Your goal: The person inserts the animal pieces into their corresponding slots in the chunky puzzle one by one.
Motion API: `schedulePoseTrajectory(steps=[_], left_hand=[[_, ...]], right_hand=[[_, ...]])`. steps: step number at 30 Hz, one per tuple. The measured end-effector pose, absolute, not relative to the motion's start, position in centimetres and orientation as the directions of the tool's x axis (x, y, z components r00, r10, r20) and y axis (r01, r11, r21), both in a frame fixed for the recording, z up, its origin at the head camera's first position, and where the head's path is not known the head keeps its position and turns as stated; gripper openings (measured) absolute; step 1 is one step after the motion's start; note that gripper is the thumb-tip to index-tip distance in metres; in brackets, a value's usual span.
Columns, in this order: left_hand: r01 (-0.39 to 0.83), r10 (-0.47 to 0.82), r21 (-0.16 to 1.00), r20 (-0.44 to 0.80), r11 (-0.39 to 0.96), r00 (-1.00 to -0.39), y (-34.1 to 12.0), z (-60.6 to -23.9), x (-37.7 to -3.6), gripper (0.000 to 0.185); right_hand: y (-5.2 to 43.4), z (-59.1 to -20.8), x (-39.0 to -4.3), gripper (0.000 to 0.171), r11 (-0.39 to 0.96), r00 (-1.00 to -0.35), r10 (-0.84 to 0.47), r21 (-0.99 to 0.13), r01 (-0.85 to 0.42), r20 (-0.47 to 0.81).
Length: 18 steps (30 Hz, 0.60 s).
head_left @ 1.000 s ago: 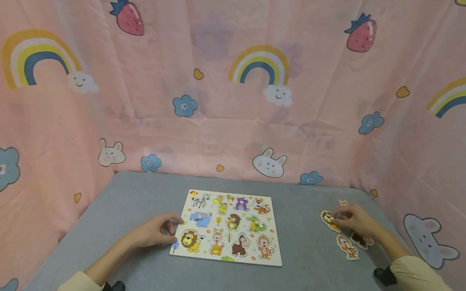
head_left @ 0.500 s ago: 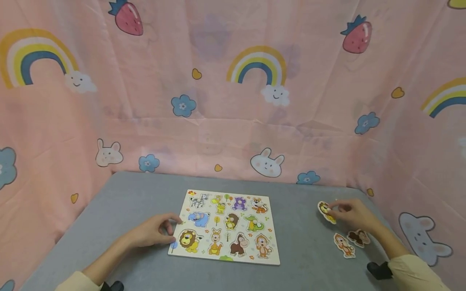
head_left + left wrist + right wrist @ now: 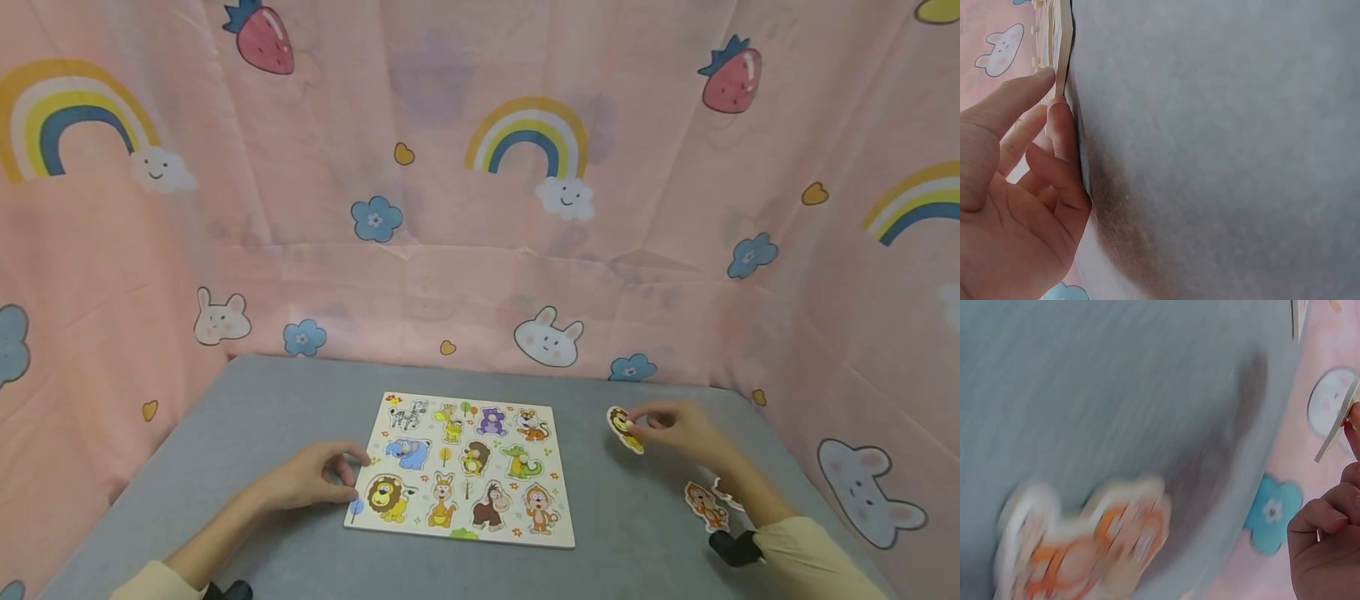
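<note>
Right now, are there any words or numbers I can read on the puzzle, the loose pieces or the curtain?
None: no words, numbers or brand marks can be read anywhere.
The puzzle board shows only animal pictures.
The lion piece, pinched by the right hand, shows only a picture.
The monkey piece on the table bears no writing.
The pink curtain has only rainbows, strawberries, bunnies, flowers.

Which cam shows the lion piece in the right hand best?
Head view: the lion piece shows face-on, pinched by the right hand above the table. Right wrist view catches only its thin edge by the fingers. Left wrist view misses it.
</note>
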<state>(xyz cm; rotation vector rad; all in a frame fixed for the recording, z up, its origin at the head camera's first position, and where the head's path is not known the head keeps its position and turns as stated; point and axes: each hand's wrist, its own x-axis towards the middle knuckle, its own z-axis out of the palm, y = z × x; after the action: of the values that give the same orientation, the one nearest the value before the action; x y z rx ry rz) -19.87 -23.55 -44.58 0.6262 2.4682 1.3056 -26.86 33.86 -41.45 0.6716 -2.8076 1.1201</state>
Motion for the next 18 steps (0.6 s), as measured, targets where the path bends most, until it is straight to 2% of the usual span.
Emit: schedulePoseTrajectory(steps=[4,10,18], left_hand=[[0.246,0.496,0.830,-0.042,0.501,-0.867,-23.5,-44.5,-19.9,0.041],[0.252,0.502,0.835,-0.035,0.490,-0.864,-23.5,-44.5,-19.8,0.040],[0.246,0.501,0.838,-0.037,0.486,-0.865,-23.6,-44.5,-19.9,0.040]], right_hand=[[31.8,-41.9,-27.4,0.013,0.593,-0.884,-0.415,-0.673,-0.442,0.214],[29.1,-42.3,-27.9,0.009,0.492,-0.818,-0.508,-0.687,-0.534,0.272],[25.4,-42.7,-28.7,0.011,0.456,-0.798,-0.561,-0.722,-0.520,0.221]])
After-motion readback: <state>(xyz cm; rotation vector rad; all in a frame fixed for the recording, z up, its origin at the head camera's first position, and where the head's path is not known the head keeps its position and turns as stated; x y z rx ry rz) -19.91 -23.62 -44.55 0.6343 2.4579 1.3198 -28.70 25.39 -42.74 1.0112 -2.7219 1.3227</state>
